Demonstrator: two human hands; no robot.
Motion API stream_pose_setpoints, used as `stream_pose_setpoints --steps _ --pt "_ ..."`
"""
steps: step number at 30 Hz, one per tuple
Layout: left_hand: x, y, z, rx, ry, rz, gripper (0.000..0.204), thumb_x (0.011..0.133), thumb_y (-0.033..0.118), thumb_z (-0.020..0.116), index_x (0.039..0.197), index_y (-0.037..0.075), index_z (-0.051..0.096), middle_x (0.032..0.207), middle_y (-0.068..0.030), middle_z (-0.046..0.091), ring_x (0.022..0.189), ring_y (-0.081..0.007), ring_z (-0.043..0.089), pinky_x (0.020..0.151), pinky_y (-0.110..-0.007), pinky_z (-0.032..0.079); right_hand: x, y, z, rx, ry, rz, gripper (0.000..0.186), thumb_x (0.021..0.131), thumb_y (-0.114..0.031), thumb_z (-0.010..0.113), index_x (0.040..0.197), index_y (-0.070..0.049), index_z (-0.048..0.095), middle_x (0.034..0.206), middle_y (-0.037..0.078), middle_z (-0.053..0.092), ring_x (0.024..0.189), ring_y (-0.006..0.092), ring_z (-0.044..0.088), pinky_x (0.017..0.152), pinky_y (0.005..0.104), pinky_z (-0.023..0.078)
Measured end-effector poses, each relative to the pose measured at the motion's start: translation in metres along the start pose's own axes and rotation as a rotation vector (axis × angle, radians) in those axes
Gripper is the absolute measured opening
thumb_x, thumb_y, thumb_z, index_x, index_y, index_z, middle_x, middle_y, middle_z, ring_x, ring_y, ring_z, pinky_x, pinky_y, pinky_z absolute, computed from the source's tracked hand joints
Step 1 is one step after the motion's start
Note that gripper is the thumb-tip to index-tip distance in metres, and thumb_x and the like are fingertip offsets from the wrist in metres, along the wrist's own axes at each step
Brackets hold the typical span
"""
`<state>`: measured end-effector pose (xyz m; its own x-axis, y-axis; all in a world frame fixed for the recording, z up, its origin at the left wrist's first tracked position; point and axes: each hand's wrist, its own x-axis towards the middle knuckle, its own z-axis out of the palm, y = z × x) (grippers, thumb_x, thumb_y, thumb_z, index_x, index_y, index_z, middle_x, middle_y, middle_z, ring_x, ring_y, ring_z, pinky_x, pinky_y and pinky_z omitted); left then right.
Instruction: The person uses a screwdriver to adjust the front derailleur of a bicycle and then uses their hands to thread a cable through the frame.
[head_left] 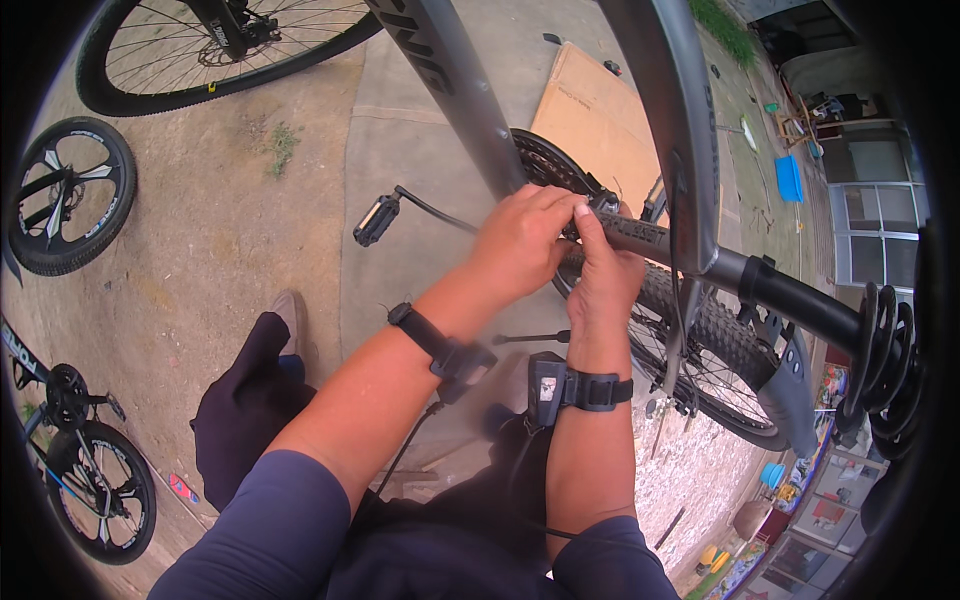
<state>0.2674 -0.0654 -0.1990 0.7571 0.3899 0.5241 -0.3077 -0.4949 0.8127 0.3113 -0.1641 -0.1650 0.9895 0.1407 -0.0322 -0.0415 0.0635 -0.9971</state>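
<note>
My left hand (528, 240) and my right hand (607, 265) meet at the lower end of the dark grey seat tube (640, 237) of a bicycle. The left one's fingers are curled in, and its fingertips are hidden. On the right one the thumb points up along the tube's end; its other fingers are mostly behind. Whatever small part they pinch between them is covered. Just beyond the hands is the black chainring (548, 160), and a pedal (376, 220) on its crank sticks out to the left. The knobby rear wheel (690, 320) stands right of my right hand.
A cardboard sheet (600, 110) lies on the concrete behind the frame. A coiled black cable (880, 360) hangs at the right end. The rear mudguard (790, 400) juts over the tyre. More bicycle wheels (72, 195) stand on the left, and a blue bin (789, 178) farther right.
</note>
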Motion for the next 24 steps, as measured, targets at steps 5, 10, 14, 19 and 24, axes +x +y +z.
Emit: stream_pose_setpoints --steps 5,10,14,19,24 --pt "-0.001 -0.001 0.002 0.004 0.008 0.002 0.043 0.069 0.002 0.076 0.11 0.002 0.064 0.107 -0.012 0.066 0.1 -0.0339 0.06 0.086 -0.041 0.05 0.002 0.006 -0.001 0.025 0.012 -0.037 0.072 0.083 -0.004 0.075 0.141 0.014 0.036 0.113 0.013 0.063 0.098 0.0157 0.062 0.081 0.0264 0.049" --pt "-0.001 -0.004 0.003 0.013 0.021 -0.001 0.045 0.067 0.002 0.076 0.11 0.002 0.063 0.107 -0.0114 0.066 0.099 -0.0337 0.06 0.084 -0.041 0.05 0.004 0.007 -0.003 0.026 -0.004 -0.044 0.067 0.082 -0.002 0.073 0.138 0.014 0.041 0.117 0.014 0.061 0.102 0.0175 0.061 0.087 0.0284 0.049" --pt "-0.003 -0.004 0.004 0.003 0.025 0.014 0.046 0.067 0.002 0.076 0.111 0.002 0.063 0.108 -0.0115 0.066 0.098 -0.0338 0.06 0.084 -0.041 0.049 0.004 0.005 -0.002 0.001 0.01 -0.052 0.068 0.081 -0.002 0.074 0.138 0.014 0.04 0.12 0.015 0.059 0.105 0.0173 0.06 0.089 0.0287 0.048" --pt "-0.004 -0.006 0.005 0.009 0.034 0.02 0.048 0.067 0.002 0.076 0.113 0.001 0.062 0.108 -0.012 0.066 0.098 -0.0347 0.059 0.084 -0.041 0.049 0.003 0.001 -0.003 -0.015 -0.005 -0.016 0.071 0.081 -0.002 0.075 0.139 0.015 0.038 0.121 0.016 0.057 0.107 0.0185 0.058 0.089 0.0284 0.048" --pt "-0.003 -0.005 0.005 0.008 0.048 0.031 0.048 0.068 0.002 0.076 0.113 0.002 0.062 0.108 -0.012 0.066 0.098 -0.0347 0.059 0.085 -0.042 0.049 0.001 -0.008 -0.005 0.01 -0.074 0.016 0.075 0.081 -0.003 0.076 0.141 0.014 0.034 0.118 0.014 0.058 0.106 0.0187 0.058 0.088 0.0287 0.048"
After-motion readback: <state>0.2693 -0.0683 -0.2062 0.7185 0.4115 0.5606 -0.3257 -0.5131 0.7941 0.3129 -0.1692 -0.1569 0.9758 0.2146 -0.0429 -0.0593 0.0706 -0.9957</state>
